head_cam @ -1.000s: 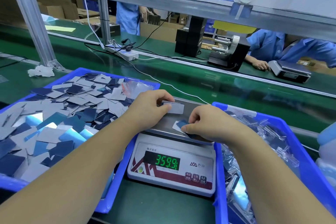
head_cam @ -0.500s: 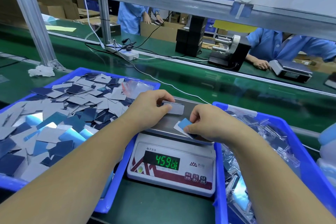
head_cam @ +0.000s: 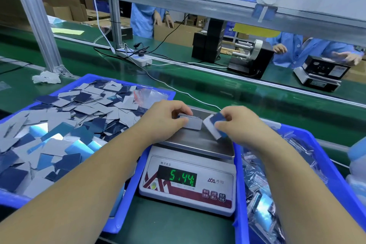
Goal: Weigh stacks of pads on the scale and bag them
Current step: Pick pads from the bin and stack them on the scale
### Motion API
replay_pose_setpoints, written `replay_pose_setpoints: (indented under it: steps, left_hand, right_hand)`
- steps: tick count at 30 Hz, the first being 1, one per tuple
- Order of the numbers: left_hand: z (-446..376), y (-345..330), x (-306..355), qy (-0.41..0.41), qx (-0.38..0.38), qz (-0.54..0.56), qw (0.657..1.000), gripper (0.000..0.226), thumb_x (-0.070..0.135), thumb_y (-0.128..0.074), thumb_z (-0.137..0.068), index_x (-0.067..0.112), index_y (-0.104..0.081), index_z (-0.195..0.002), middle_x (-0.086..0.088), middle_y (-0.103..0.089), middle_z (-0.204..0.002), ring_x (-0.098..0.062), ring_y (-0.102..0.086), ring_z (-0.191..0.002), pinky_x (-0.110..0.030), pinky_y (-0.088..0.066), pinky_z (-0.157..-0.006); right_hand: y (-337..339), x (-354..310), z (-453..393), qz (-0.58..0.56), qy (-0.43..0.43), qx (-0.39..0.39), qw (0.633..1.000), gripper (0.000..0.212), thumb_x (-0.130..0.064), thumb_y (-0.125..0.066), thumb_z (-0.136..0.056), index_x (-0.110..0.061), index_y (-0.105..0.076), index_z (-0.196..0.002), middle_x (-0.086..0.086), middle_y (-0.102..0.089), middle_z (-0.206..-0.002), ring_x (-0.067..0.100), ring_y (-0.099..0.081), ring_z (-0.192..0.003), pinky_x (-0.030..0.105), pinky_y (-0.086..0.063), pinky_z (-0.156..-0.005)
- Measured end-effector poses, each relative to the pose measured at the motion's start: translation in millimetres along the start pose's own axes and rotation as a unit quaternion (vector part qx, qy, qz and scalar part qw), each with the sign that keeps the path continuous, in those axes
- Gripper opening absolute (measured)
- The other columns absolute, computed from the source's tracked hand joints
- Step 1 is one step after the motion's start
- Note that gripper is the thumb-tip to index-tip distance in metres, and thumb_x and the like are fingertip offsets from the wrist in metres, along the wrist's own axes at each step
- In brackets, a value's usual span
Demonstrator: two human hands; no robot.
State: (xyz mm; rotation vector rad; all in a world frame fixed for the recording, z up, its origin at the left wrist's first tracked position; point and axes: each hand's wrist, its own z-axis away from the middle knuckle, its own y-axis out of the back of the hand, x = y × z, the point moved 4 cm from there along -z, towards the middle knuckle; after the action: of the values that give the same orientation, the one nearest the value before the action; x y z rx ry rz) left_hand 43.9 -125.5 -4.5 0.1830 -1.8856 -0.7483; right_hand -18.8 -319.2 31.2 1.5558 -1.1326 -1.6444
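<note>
Left hand (head_cam: 168,120): I see it pinching a grey rectangular pad stack (head_cam: 191,123) resting on the steel scale pan (head_cam: 198,142)
Right hand (head_cam: 240,124): pinching a tilted blue-faced pad stack (head_cam: 213,126), corner touching pan
Count: two stacks, one white digital scale (head_cam: 188,182), two blue plastic bins (head_cam: 126,222)

Near frame centre, the right hand (head_cam: 240,125) has lifted its small stack of blue-and-white rectangular pads (head_cam: 214,127) off the steel pan of the white digital scale (head_cam: 188,180); earlier it lay flat, now it is tilted and pinched. The green readout has gone from 359.9 through 459 to 5.44. At upper right, the blue-sleeved worker's hands have shifted.
</note>
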Motion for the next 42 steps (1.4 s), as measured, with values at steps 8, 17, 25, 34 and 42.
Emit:
replay_pose_setpoints:
  steps: [8,17,25,34,42]
  left_hand:
    - [2,-5,5,-0.028,-0.032,0.027,0.999,0.026,0.022,-0.077,-0.085,0.038,-0.069,-0.105,0.012,-0.070,-0.088,0.001,-0.054,-0.066,-0.013,-0.047,-0.071]
    - [2,-3,6,-0.040,-0.054,0.016,0.998,0.013,0.023,-0.079,-0.084,0.032,-0.071,-0.087,0.023,-0.063,-0.069,0.004,-0.055,-0.059,-0.007,-0.041,-0.059]
    - [1,-6,3,-0.036,-0.064,0.037,0.997,0.027,0.029,-0.079,-0.082,0.043,-0.066,-0.101,0.027,-0.064,-0.080,0.002,-0.055,-0.067,-0.015,-0.045,-0.069]
    - [3,-6,6,-0.039,-0.075,0.048,0.995,0.043,0.025,-0.077,-0.085,0.050,-0.054,-0.112,0.015,-0.068,-0.086,0.000,-0.057,-0.068,-0.013,-0.048,-0.065]
    - [4,-5,7,-0.031,-0.075,0.010,0.997,0.016,0.031,-0.077,-0.086,0.040,-0.070,-0.097,0.017,-0.064,-0.083,0.005,-0.057,-0.071,-0.005,-0.042,-0.063]
  right_hand:
    - [-14,-11,-3,-0.042,0.092,0.056,0.993,0.010,-0.014,-0.060,-0.089,-0.020,-0.068,-0.086,-0.011,-0.058,-0.069,0.012,-0.050,-0.068,0.020,-0.037,-0.058]
    - [-19,-7,-5,-0.196,0.079,-0.007,0.977,0.019,-0.010,-0.055,-0.092,-0.020,-0.069,-0.085,0.003,-0.069,-0.078,0.012,-0.061,-0.065,0.045,-0.058,-0.077]
    - [-27,0,-8,-0.396,-0.009,0.087,0.914,0.015,-0.011,-0.061,-0.094,-0.023,-0.060,-0.102,-0.005,-0.066,-0.065,0.012,-0.065,-0.059,0.029,-0.051,-0.062]
    - [-37,-6,-8,-0.225,0.013,0.049,0.973,0.013,-0.031,-0.062,-0.092,-0.027,-0.068,-0.081,-0.019,-0.062,-0.061,-0.005,-0.051,-0.055,0.021,-0.038,-0.056]
    - [-37,-7,-7,-0.185,0.019,0.031,0.982,0.023,-0.031,-0.058,-0.094,-0.028,-0.072,-0.075,-0.018,-0.057,-0.055,0.002,-0.049,-0.060,0.024,-0.041,-0.062]
